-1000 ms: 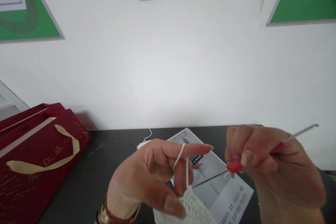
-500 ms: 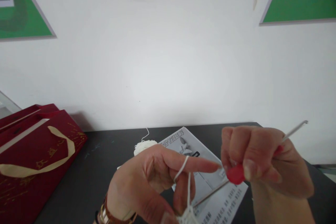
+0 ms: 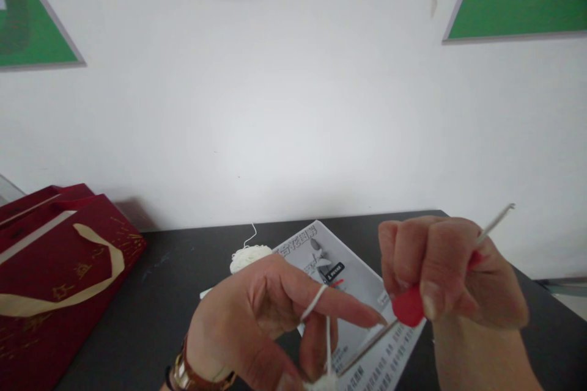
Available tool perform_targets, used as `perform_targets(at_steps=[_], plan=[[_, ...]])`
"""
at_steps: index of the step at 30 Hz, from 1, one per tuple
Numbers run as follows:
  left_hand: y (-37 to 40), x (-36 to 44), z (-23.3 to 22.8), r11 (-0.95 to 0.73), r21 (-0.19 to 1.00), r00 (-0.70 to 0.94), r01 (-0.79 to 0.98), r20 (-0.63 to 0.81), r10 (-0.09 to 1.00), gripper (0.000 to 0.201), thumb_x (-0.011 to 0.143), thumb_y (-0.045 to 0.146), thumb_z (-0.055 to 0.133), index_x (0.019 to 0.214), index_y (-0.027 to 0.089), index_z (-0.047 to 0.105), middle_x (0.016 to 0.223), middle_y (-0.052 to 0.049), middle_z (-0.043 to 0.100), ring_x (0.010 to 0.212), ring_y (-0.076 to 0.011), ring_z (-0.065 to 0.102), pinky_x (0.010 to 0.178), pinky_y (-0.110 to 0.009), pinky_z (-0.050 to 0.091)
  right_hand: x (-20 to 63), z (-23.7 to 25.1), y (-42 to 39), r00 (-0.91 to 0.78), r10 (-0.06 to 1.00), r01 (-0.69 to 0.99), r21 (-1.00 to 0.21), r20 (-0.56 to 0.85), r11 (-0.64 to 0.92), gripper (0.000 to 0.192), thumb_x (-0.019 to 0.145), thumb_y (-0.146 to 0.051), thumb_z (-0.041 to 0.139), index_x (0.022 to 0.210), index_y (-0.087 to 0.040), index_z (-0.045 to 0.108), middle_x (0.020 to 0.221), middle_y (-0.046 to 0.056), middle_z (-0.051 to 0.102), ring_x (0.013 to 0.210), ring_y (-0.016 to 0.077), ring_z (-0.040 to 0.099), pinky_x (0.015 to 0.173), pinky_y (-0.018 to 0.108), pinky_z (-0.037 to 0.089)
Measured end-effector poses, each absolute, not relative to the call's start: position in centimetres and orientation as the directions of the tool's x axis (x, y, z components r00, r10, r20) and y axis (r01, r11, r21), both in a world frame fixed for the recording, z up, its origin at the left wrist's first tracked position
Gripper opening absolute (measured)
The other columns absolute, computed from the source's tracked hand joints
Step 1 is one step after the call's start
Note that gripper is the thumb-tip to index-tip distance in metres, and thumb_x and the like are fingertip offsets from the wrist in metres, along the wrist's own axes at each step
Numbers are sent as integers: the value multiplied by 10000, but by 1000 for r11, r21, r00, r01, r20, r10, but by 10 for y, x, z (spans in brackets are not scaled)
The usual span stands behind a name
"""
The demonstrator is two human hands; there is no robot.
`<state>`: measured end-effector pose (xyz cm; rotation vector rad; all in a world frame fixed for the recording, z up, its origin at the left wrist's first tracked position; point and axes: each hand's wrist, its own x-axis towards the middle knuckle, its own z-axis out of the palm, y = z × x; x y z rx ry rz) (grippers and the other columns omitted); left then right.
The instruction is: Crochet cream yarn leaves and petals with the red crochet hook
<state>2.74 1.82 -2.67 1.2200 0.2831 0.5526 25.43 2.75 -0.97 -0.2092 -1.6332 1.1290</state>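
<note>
Crochet hook [image 3: 409,307] lies gripped in right hand [image 3: 452,275]; left hand [image 3: 261,321] pinches white crocheted fabric [image 3: 323,384], yarn [image 3: 328,342] looped over its index finger.

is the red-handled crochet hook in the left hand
No, the right hand holds the red-handled crochet hook, while the left hand has white yarn looped over its index finger.

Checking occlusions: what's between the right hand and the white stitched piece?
Head view: the red-handled hook's lower metal shaft runs from the right hand toward the white stitched piece; left index fingertip beside it, printed sheet behind.
</note>
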Motion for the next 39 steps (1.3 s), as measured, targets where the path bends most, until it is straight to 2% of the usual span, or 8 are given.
perform_targets(at_steps=[3,6,12,16,19,26,33,39], plan=[[17,25,-21,69,964,776,-257,163,610,503,561,278,850,1056,235,771,548,-18,584,548,-147,479,579,-292,381,250,-10,31,-373,697,-464,-774,612,431,103,790,-336,731,751,-252,775,545,9,611,449,119,556,387,200,451],[11,22,-11,-157,974,638,-162,225,736,351,700,205,780,1044,276,773,660,-30,623,658,-166,529,658,-302,418,242,-10,37,-355,818,-540,-814,452,215,115,768,-309,750,716,-206,745,547,-3,621,377,80,553,341,151,431],[-3,29,-2,-355,934,249,-37,352,902,361,781,126,700,1066,340,756,742,-11,619,733,-163,541,684,-281,435,221,-11,42,-274,952,-637,-767,138,-72,148,715,-256,783,669,-133,716,428,-45,557,315,34,452,341,123,471],[-1,34,-4,-362,932,149,-26,362,920,393,757,113,715,1051,369,757,773,-4,627,779,-161,559,738,-271,455,208,-11,34,-169,979,-681,-732,115,-32,134,707,-248,796,703,-133,728,478,-40,590,369,32,489,396,119,494],[5,35,-9,-352,933,208,-68,359,910,428,758,100,714,1068,394,743,763,9,617,805,-159,575,790,-279,462,200,-12,26,-131,981,-686,-727,141,13,154,725,-283,789,711,-141,730,505,-24,612,423,50,535,446,130,498],[21,36,-22,-84,969,340,-233,162,926,394,712,203,790,1080,338,746,810,-22,673,808,-185,599,741,-314,490,189,-16,23,55,974,-652,-731,219,201,128,762,-283,769,711,-180,712,634,-19,673,557,72,591,554,151,504],[24,29,-17,-51,962,322,-267,139,936,429,717,189,789,1117,331,727,862,-20,724,920,-199,625,825,-313,475,189,-24,29,-143,957,-557,-820,254,134,90,798,-283,741,791,-198,714,671,-2,729,569,105,640,551,199,517],[21,24,-11,-45,979,291,-198,103,951,457,743,211,775,1170,349,693,789,19,673,722,-113,594,696,-231,473,193,-26,32,-108,968,-508,-850,227,142,100,712,-207,810,780,-178,744,684,16,746,590,118,656,565,206,517]])
